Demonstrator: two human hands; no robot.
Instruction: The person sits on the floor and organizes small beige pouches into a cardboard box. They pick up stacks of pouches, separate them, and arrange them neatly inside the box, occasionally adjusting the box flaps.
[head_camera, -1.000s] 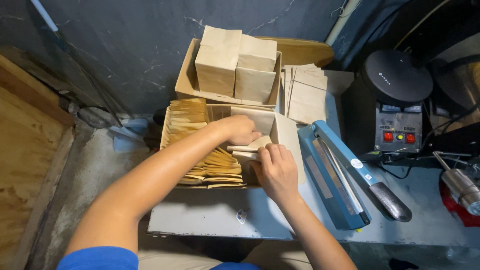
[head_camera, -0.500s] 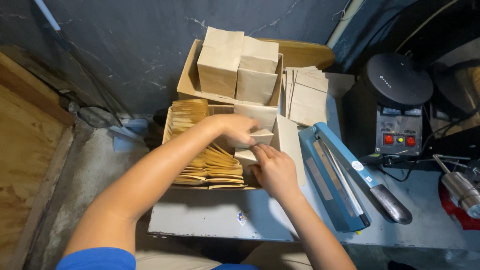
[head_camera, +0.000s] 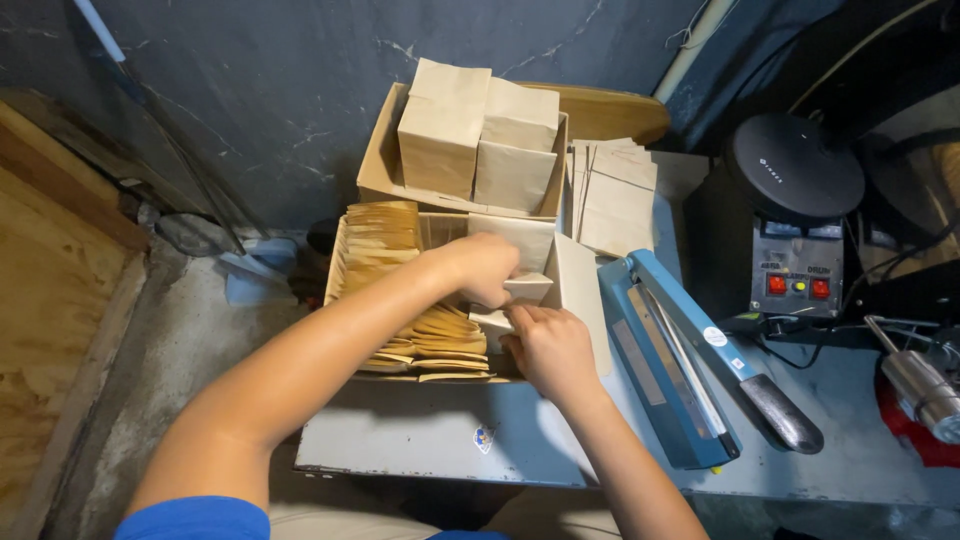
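Head view: both hands are working inside the near cardboard box (head_camera: 340, 262) on the grey table (head_camera: 420, 440). The left hand (head_camera: 482, 268) is reaching in from the left, its fingers curled over and pinching the top edge of a small kraft paper bag (head_camera: 527, 290). The right hand (head_camera: 548, 345) is coming up from below, its fingertips pressed together on the lower part of the same bag, so the bag is sitting between the two hands, touching both, at the right end of the box.

Just left of the grip, a fanned row of flat paper bags (head_camera: 430, 340) is filling most of that box. Directly beyond the grip, a second cardboard box (head_camera: 380, 160) is holding upright filled bags (head_camera: 480, 140) packed side by side. To the upper right of the grip, a loose stack of flat bags (head_camera: 615, 195) is lying on the table. Just right of the right hand, a blue heat sealer (head_camera: 670, 360) is lying with its black handle pointing away to the lower right. Farther right, well apart from the hands, a black machine with a round lid and red buttons (head_camera: 795, 230) is standing.
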